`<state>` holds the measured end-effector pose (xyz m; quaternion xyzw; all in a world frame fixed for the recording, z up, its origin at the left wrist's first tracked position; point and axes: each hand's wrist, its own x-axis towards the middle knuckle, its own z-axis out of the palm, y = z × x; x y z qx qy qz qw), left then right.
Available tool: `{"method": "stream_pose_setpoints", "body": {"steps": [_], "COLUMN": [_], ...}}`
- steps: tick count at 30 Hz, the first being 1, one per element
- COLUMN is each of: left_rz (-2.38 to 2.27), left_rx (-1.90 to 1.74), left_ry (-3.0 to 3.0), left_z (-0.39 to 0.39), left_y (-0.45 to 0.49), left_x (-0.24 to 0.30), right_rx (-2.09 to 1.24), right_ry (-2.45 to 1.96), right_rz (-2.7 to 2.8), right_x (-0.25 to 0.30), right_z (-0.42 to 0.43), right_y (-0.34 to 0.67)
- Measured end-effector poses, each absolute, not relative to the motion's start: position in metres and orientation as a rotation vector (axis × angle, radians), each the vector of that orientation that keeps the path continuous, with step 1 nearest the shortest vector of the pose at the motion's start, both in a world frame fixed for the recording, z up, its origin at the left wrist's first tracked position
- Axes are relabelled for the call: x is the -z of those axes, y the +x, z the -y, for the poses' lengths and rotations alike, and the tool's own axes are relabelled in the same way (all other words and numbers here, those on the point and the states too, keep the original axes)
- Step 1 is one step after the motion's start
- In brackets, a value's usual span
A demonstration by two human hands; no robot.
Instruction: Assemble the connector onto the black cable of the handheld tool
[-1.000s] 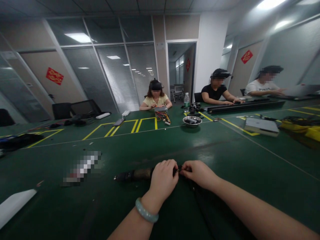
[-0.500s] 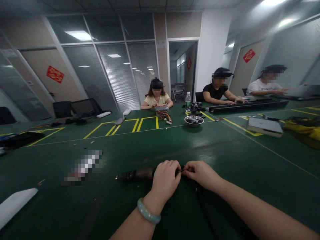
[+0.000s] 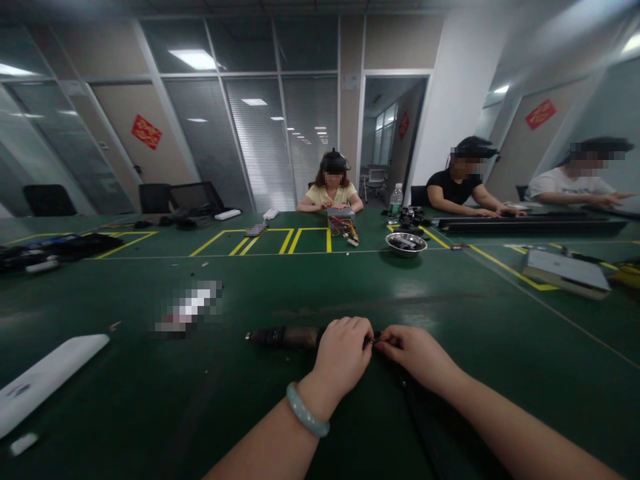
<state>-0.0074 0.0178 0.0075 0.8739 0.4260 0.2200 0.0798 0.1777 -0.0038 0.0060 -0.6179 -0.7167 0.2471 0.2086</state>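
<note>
A dark cylindrical tool (image 3: 295, 337) with a brownish middle and a small metal tip lies across the green table (image 3: 280, 413), its tip to the left. My left hand (image 3: 347, 347) is wrapped round its right part, fingers curled over the top, with a pale green bangle on the wrist. Close beside it, my right hand (image 3: 413, 350) pinches a small dark piece at the tool's right end. The fingertips hide most of that piece. A black cable (image 3: 413, 407) runs from below the right hand toward the table's near edge.
A metal bowl (image 3: 406, 245) of dark parts stands beyond my hands, near a bottle (image 3: 395, 203). White objects, including a long white case (image 3: 55, 380), lie left. A flat silver box (image 3: 567, 272) is at right. Three people sit across the table.
The view has turned a little left, so everything appears shifted right. Both hands keep their hold at the tool's right end, with only slight finger movement.
</note>
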Motion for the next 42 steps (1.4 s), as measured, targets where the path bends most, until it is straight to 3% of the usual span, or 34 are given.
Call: {"method": "stream_pose_setpoints", "body": {"steps": [42], "left_rz": [-1.281], "left_rx": [-0.740], "left_ry": [2.600], "left_z": [-0.0146], "left_y": [-0.0085], "left_x": [-0.0058], "right_rx": [-0.712], "right_ry": [-1.658], "right_rz": [1.973], "right_x": [-0.0014], "right_z": [0.0036], "right_y": [0.1793]}}
